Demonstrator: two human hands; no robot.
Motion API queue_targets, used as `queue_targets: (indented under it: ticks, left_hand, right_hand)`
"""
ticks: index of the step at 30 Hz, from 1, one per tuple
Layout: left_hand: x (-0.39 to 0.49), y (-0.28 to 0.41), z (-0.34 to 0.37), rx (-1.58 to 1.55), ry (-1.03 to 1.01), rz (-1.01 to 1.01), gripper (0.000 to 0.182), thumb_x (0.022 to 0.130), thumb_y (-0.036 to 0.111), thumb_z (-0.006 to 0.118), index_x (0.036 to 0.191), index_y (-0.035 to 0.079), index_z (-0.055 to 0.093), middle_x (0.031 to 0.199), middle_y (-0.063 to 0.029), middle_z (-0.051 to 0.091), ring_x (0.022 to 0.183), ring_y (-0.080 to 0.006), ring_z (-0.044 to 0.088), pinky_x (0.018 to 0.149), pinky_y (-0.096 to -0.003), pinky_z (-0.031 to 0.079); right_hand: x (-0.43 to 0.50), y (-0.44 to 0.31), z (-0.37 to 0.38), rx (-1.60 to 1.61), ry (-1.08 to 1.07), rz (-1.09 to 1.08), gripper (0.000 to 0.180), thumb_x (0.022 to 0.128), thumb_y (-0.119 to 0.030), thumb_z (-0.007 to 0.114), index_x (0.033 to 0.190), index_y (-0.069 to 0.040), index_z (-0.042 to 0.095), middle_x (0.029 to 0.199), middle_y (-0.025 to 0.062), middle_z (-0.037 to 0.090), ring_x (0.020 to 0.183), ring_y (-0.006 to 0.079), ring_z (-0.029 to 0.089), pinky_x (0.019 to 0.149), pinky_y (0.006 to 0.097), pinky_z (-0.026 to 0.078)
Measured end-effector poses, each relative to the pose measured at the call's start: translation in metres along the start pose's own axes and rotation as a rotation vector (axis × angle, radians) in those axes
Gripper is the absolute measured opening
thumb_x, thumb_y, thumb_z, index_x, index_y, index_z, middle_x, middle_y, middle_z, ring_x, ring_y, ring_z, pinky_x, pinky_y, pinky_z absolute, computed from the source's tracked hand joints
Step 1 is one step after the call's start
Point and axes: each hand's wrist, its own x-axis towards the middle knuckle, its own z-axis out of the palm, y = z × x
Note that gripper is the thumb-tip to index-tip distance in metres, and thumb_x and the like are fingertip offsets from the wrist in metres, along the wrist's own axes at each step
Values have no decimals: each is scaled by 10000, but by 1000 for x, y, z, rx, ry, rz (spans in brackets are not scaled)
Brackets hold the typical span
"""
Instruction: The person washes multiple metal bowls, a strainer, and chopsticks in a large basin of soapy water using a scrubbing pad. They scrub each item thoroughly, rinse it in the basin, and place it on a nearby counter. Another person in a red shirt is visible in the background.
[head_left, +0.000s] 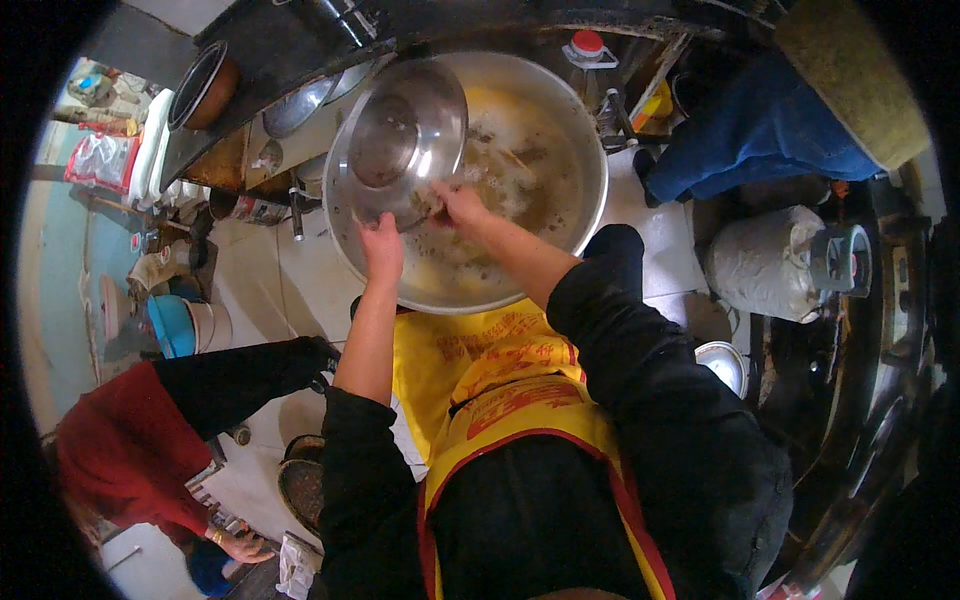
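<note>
A large round metal basin (596, 176) holds cloudy liquid with foam and dark bits. Over its left half a steel bowl (442, 97) is tilted. My left hand (382, 244) grips the near rim of this bowl, thumb on top. Close beside it, my right hand (461, 206) is at the bowl's near right edge with its fingers bent; whether it holds something there is not clear. A yellow apron (510, 360) with red writing covers my lap below the basin.
A person in a red top (127, 450) is at the lower left, another in blue jeans (765, 135) at the upper right. Around stand a gas cylinder (772, 259), a red-capped plastic jug (589, 49), a blue tub (171, 326) and a brown pot (217, 90) on a dark counter.
</note>
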Motion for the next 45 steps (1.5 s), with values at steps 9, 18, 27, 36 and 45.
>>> queue_targets:
  ticks: [9, 18, 27, 36, 45]
  left_hand:
    - [8, -39, -18, 483, -151, 222, 656, 842, 23, 489, 1439, -35, 224, 1377, -195, 450, 1253, -301, 473, 1058, -356, 352]
    - [-1, 0, -13, 270, -242, -470, 588, 827, 49, 509, 1379, 106, 313, 1154, -138, 537, 978, -268, 571, 591, -424, 561]
    - [12, 16, -30, 255, -313, -233, 643, 792, 34, 512, 1390, 79, 281, 1147, -116, 529, 916, -214, 565, 599, -337, 533]
    - [7, 47, -34, 362, -339, 273, 771, 772, -76, 462, 1478, 9, 160, 1475, -203, 320, 1314, -307, 400, 1060, -352, 357]
    - [6, 26, -3, 741, -324, 911, 809, 682, -86, 616, 1420, 142, 375, 1402, -77, 445, 1240, -295, 480, 984, -374, 455]
  right_hand:
    - [9, 11, -36, -1042, 308, -373, 640, 814, -427, 669, 1152, 66, 441, 914, 270, 648, 853, 433, 624, 785, 455, 497]
    - [104, 60, -55, -1683, -236, -651, 242, 813, -248, 573, 895, -63, 705, 947, 192, 668, 823, 369, 650, 733, 453, 520]
    - [-8, -21, 53, -929, -76, -891, 417, 865, -207, 586, 1245, -80, 471, 1064, 215, 618, 955, 404, 615, 817, 474, 493]
    - [-30, -38, -36, -1488, -9, -513, 401, 813, -199, 569, 1203, -122, 522, 1051, 134, 633, 870, 350, 634, 752, 436, 515]
    - [-44, -105, -114, 643, -140, -38, 381, 848, -451, 628, 1078, -147, 621, 1042, 55, 640, 877, 221, 608, 638, 370, 524]
